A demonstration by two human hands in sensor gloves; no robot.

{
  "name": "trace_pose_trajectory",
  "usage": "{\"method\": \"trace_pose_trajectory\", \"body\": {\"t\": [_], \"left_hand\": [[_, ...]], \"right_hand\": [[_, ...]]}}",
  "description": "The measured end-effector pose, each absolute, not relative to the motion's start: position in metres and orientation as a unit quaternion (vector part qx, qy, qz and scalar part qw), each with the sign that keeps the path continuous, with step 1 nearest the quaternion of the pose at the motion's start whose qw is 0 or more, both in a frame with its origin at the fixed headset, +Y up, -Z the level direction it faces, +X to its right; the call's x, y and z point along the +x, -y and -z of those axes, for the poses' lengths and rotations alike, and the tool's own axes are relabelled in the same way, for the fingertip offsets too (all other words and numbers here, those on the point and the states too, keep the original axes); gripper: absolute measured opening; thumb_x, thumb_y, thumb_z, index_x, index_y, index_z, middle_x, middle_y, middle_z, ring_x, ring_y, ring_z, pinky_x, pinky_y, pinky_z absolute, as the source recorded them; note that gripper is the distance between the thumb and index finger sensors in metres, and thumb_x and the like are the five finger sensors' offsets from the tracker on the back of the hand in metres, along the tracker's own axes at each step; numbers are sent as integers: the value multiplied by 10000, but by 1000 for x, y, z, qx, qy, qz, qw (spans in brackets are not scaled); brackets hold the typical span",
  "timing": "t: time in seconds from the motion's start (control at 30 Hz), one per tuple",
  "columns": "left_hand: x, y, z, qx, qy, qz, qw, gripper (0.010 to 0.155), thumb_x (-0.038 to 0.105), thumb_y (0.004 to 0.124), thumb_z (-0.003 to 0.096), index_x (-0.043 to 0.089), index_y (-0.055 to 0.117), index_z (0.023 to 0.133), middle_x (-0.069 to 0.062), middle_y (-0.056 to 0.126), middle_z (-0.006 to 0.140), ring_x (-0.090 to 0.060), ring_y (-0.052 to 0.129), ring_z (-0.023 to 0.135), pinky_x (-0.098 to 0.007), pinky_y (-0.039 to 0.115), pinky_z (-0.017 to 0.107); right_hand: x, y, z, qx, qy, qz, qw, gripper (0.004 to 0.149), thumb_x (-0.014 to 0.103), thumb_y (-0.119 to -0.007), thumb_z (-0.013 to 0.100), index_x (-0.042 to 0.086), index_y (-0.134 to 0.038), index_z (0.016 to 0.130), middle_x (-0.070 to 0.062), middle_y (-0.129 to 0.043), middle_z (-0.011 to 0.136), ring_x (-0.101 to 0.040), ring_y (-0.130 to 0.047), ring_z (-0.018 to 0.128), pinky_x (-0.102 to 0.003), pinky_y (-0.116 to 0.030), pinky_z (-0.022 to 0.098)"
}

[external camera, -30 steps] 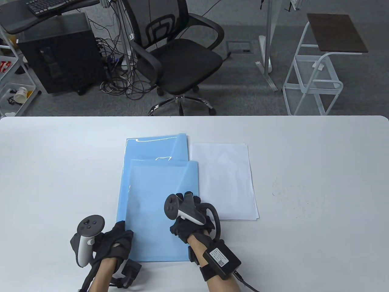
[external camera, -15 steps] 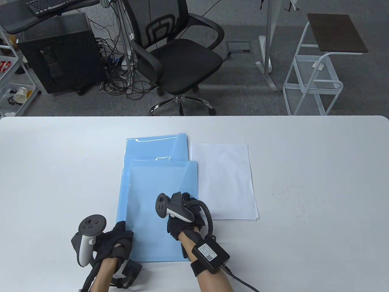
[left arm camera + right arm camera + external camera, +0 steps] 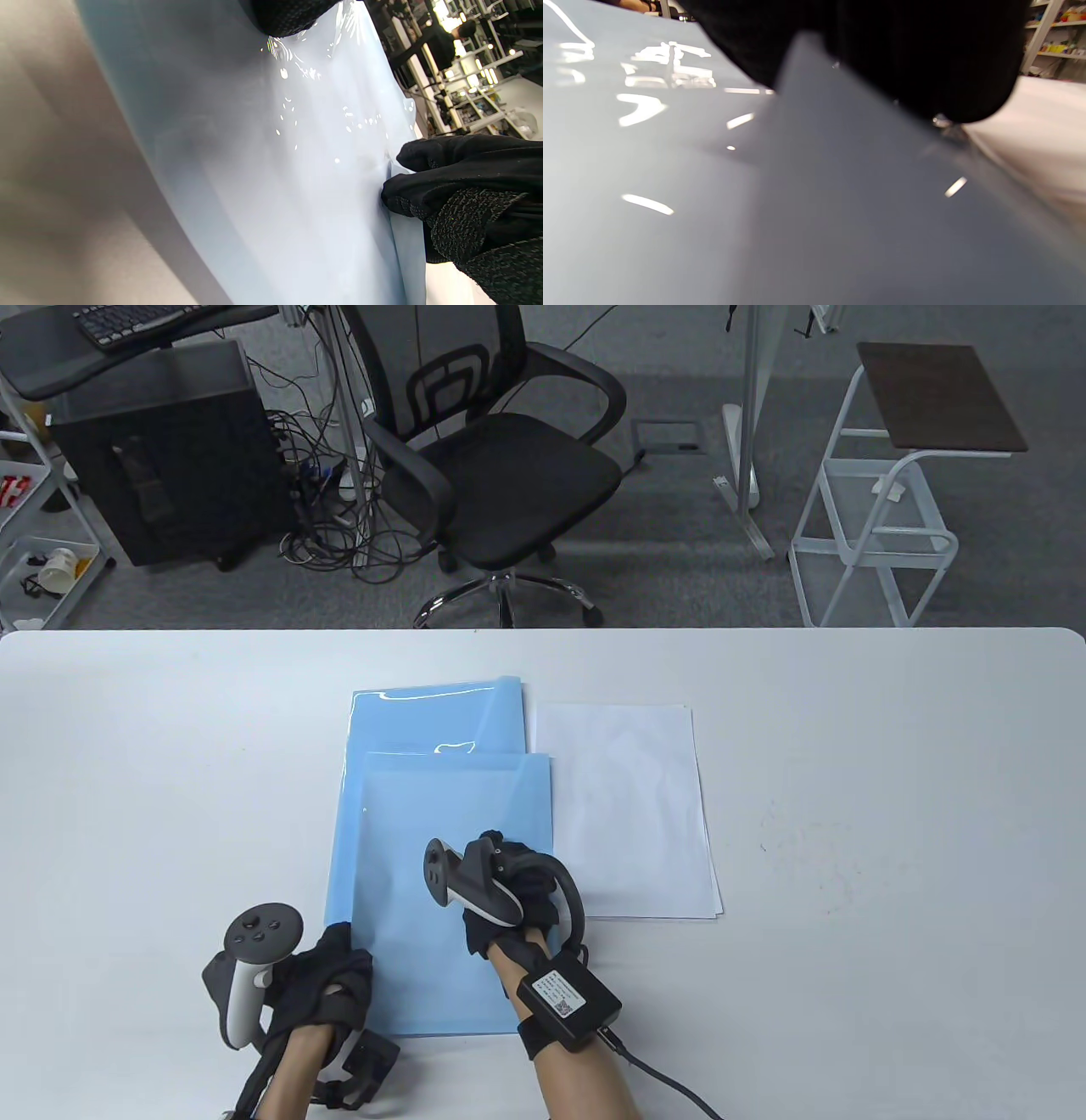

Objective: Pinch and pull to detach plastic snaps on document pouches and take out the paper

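Two light-blue document pouches lie stacked mid-table; the top pouch (image 3: 441,848) overlaps the lower pouch (image 3: 424,717). A stack of white paper (image 3: 628,806) lies just right of them. My left hand (image 3: 335,971) holds the top pouch's near-left edge, with a fingertip (image 3: 288,17) on its glossy surface (image 3: 275,169). My right hand (image 3: 517,891) pinches the flap at the pouch's right edge. In the left wrist view its fingers (image 3: 407,186) close on that edge. In the right wrist view the flap (image 3: 840,127) is lifted, with a small snap (image 3: 939,121) at the glove.
The white table (image 3: 848,814) spreads wide on both sides. Beyond its far edge stand a black office chair (image 3: 501,466), a computer tower (image 3: 170,458) with loose cables, and a white side table (image 3: 899,475).
My right hand has shifted left over the top pouch and rolled, drawing the right-edge flap with it. The left hand and the paper stack have stayed put.
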State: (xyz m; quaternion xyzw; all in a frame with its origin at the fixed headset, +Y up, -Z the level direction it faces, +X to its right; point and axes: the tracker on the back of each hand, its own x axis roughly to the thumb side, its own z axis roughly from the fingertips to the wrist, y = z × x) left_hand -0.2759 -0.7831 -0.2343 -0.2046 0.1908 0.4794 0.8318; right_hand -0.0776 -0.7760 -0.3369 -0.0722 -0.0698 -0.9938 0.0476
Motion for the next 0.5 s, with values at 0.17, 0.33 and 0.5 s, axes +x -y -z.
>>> {"method": "trace_pose_trajectory", "body": {"t": [0.17, 0.33, 0.5], "left_hand": [[-276, 782, 235, -202, -193, -472, 836, 512, 148, 670, 560, 36, 552, 1045, -87, 874, 903, -263, 1084, 599, -375, 976, 418], [-276, 783, 235, -204, -195, -474, 834, 514, 155, 670, 563, 37, 548, 1048, -84, 871, 906, -259, 1083, 596, -371, 974, 420], [-275, 783, 235, -204, -195, -475, 834, 514, 156, 669, 569, 37, 540, 1051, -87, 865, 910, -261, 1079, 598, -371, 971, 422]], "right_hand": [[-83, 777, 338, -76, 46, 994, 66, 569, 206, -870, 536, 99, -638, 1045, -207, -923, 900, -451, -997, 671, -525, -931, 455], [-69, 771, 342, -58, 59, 997, 8, 594, 236, -879, 526, 106, -632, 1050, -188, -933, 909, -433, -1009, 680, -518, -935, 464], [-51, 758, 338, -64, 68, 993, -67, 624, 259, -870, 526, 143, -594, 1074, -200, -794, 1060, -453, -922, 817, -574, -847, 564]]}}
